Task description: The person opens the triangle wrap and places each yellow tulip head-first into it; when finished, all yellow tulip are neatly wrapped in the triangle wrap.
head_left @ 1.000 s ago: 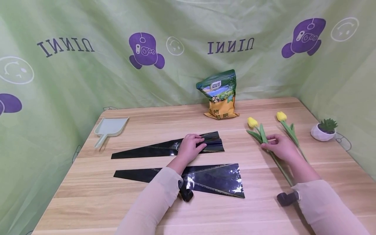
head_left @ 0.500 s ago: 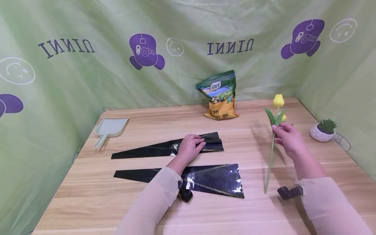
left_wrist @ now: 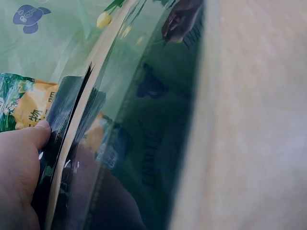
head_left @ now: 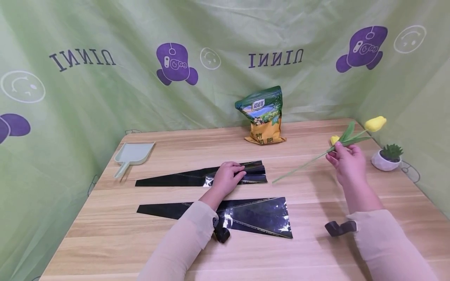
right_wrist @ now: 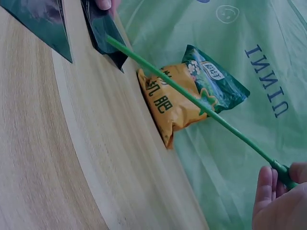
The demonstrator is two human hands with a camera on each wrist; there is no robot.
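Observation:
In the head view my right hand pinches the green stem of a yellow tulip just below its leaves. Held above the table, the tulip slants, its bloom to the upper right and its bare stem end pointing left, near the wide end of the far black flower sleeve. My left hand lies on that sleeve close to its wide end, thumb and fingers gathering a raised fold. A second, glossy black sleeve lies flat nearer me, partly under my left forearm. Another yellow tulip is mostly hidden behind my right hand.
A green and orange fertilizer bag stands at the back of the wooden table. On the left lies a pale dustpan. At the right edge sits a small succulent in a white pot. Green printed cloth hangs behind.
My right hand has lifted the tulip off the table, and the tulip has turned from bloom up to bloom right, its stem end swinging left. My left hand stays on the far sleeve.

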